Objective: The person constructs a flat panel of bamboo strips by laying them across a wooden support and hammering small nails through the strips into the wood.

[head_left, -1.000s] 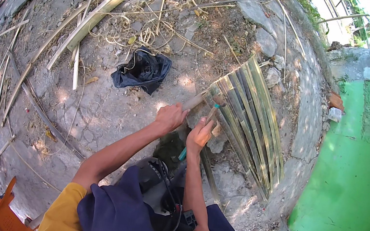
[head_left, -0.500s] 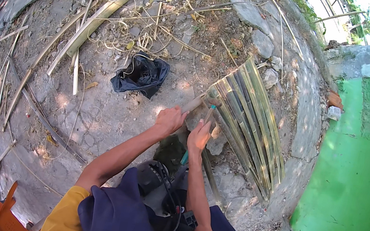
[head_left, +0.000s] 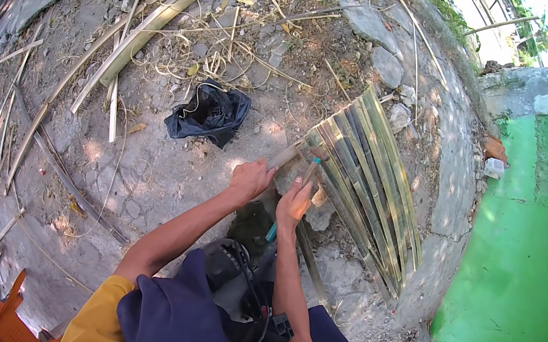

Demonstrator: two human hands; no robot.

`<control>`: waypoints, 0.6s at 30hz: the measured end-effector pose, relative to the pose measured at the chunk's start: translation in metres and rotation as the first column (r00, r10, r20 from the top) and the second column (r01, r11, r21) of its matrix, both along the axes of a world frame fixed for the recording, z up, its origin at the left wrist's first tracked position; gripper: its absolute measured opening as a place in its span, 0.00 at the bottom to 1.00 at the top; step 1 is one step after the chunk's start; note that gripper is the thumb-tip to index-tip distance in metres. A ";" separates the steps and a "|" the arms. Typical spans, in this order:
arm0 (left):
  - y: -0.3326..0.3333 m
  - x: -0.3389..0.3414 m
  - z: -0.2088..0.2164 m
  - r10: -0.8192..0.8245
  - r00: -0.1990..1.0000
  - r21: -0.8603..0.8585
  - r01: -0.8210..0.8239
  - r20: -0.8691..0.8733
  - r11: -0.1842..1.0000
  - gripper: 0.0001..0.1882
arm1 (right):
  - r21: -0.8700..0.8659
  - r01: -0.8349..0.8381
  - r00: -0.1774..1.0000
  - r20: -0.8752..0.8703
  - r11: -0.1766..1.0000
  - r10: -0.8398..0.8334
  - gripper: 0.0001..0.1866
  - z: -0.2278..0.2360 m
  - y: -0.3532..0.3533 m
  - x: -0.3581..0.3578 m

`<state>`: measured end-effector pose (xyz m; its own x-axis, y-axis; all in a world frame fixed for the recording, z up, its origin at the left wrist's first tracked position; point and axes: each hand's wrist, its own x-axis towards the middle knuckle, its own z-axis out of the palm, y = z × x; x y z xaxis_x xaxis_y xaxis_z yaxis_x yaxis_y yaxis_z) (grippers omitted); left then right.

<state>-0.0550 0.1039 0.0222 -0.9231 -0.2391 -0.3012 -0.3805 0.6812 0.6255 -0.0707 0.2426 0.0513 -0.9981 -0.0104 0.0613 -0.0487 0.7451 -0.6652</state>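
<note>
My right hand (head_left: 293, 204) is closed around the handle of a hammer (head_left: 272, 232), whose teal grip end shows below the fist. The hammer's head lies over the near left corner of a fan-shaped panel of split bamboo slats (head_left: 373, 191). My left hand (head_left: 251, 179) grips the end of a bamboo crosspiece (head_left: 283, 156) that runs along the panel's upper left edge. Beneath that corner sits a stone (head_left: 319, 213), partly hidden by my right hand and the slats.
A black plastic bag (head_left: 208, 114) stands open beyond my left hand. Long bamboo strips (head_left: 140, 36) and curled shavings (head_left: 233, 66) litter the ground at far left. An orange object (head_left: 10, 319) is at lower left. A green wall (head_left: 518, 270) rises on the right.
The hammer's head has shifted slightly at the panel's corner. Both hands keep their grips and stay almost in place.
</note>
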 end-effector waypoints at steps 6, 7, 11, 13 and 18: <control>-0.002 0.009 -0.026 0.039 0.999 -0.024 -0.040 -0.024 0.999 0.30 | -0.038 -0.018 1.000 0.024 0.999 0.019 0.20 0.004 0.004 0.009; 0.000 0.008 -0.028 0.041 0.999 -0.023 -0.042 -0.023 0.999 0.30 | -0.041 -0.026 1.000 0.000 0.999 0.026 0.20 0.002 0.005 0.011; 0.008 0.006 -0.033 0.020 0.999 -0.024 -0.021 -0.049 0.999 0.30 | -0.022 0.025 1.000 -0.013 0.999 -0.025 0.19 -0.010 0.019 0.015; 0.001 0.011 -0.046 0.036 0.998 -0.040 -0.038 -0.045 0.998 0.29 | 0.008 -0.051 0.995 -0.089 0.999 0.051 0.17 -0.005 0.009 0.019; 0.007 0.009 -0.045 0.020 0.999 -0.011 -0.021 -0.032 1.000 0.26 | -0.013 -0.056 0.997 -0.050 0.998 0.055 0.15 -0.006 0.002 0.016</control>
